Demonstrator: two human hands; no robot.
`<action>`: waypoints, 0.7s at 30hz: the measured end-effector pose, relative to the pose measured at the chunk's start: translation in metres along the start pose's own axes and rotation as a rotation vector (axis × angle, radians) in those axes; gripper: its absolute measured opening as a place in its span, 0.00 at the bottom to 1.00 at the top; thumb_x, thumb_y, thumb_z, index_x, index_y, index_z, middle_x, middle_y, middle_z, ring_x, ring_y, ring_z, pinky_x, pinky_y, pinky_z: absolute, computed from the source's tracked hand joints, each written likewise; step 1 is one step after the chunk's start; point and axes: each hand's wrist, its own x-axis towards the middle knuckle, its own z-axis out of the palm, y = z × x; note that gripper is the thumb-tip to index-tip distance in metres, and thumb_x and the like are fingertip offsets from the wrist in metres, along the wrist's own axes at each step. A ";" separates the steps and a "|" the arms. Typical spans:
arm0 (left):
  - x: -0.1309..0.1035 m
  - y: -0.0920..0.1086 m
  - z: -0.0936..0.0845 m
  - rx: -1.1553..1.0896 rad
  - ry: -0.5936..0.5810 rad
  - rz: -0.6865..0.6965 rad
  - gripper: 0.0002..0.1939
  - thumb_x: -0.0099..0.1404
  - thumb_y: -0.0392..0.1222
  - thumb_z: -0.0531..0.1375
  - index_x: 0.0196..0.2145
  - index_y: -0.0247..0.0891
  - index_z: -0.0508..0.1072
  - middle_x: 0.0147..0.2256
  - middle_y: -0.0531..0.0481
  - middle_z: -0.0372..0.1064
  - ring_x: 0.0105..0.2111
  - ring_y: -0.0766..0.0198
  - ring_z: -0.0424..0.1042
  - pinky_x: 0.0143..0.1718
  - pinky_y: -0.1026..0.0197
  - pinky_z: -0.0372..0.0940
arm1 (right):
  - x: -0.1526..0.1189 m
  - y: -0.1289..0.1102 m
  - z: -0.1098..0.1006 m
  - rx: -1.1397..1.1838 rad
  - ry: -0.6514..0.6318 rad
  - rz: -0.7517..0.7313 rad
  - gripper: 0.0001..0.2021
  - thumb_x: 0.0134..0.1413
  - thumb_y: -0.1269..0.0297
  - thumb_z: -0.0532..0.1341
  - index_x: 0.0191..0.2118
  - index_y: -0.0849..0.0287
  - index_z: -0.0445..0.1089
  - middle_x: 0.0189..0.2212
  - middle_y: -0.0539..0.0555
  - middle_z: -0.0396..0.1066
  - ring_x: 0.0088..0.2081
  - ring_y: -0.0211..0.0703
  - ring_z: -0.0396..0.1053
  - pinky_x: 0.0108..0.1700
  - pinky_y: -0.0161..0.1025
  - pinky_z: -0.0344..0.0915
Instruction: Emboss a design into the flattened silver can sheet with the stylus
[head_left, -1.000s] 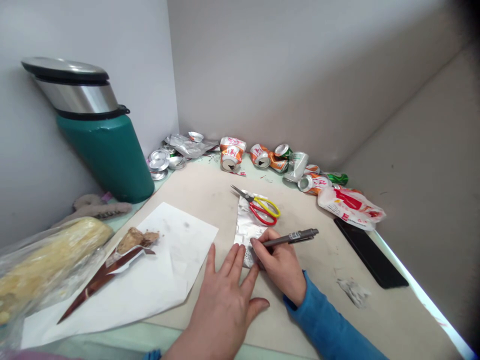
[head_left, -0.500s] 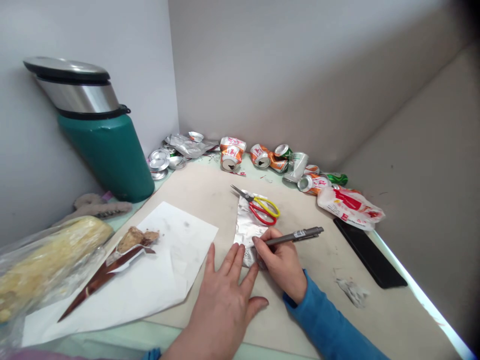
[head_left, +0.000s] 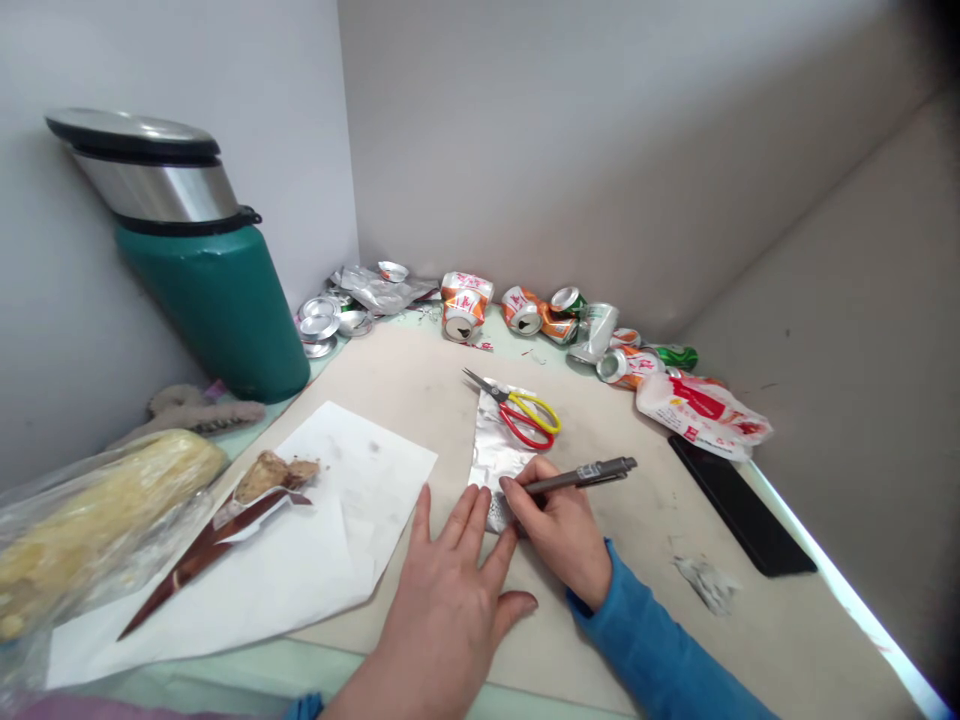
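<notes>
My right hand [head_left: 564, 530] grips a dark grey pen [head_left: 581, 474], its back end pointing right and its tip hidden behind my fingers. Under it lies a silver strip of aluminium sheet [head_left: 491, 460], with small marks at the near end. My left hand [head_left: 454, 590] rests flat, fingers spread, with fingertips on the near left edge of that sheet. Scissors [head_left: 517, 410] with one red and one yellow handle lie closed across the sheet's far part, beyond both hands.
At left are a green bottle [head_left: 217, 310], white paper [head_left: 300, 570] bearing a brown wrapper with food, and bagged yellow food [head_left: 105, 510]. Crushed cans [head_left: 466, 305] line the back wall. On the right lie a plastic bag [head_left: 701, 415], a black phone [head_left: 739, 505] and a crumpled scrap [head_left: 706, 585].
The pen's back end has shifted slightly left and down as my right hand moves it a little. My left hand stays in place on the sheet.
</notes>
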 end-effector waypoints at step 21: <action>0.000 0.003 -0.003 -0.032 -0.071 -0.037 0.26 0.65 0.56 0.53 0.55 0.40 0.66 0.58 0.32 0.55 0.60 0.47 0.54 0.56 0.28 0.45 | 0.000 0.004 0.000 -0.029 0.003 -0.028 0.11 0.55 0.59 0.57 0.24 0.56 0.60 0.18 0.46 0.60 0.22 0.39 0.61 0.27 0.35 0.57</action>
